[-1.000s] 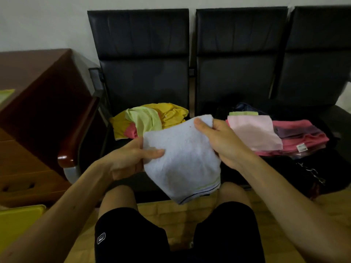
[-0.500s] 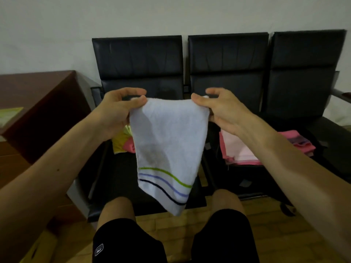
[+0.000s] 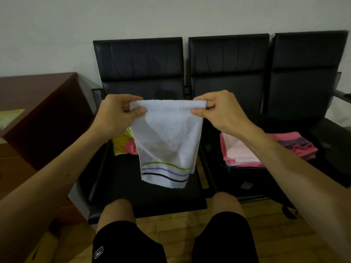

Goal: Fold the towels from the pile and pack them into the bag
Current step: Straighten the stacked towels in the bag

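A white towel (image 3: 167, 141) with green, purple and black stripes near its lower edge hangs in the air in front of the black chairs. My left hand (image 3: 117, 112) pinches its top left corner and my right hand (image 3: 218, 109) pinches its top right corner, so the top edge is stretched level between them. Behind the towel, a pile of yellow, green and pink towels (image 3: 125, 143) lies on the left chair seat, mostly hidden. Folded pink towels (image 3: 241, 154) are stacked on the dark bag (image 3: 224, 168) on the middle seat.
Three black chairs (image 3: 228, 73) stand in a row against the white wall. A brown wooden desk (image 3: 38, 111) is at the left. More pink and purple folded cloth (image 3: 298, 145) lies on the right. My knees (image 3: 117, 211) are below, over a wood floor.
The towel has been pulled wider and flatter, its top edge now straight between both hands. The view has tilted up a little since a second ago.
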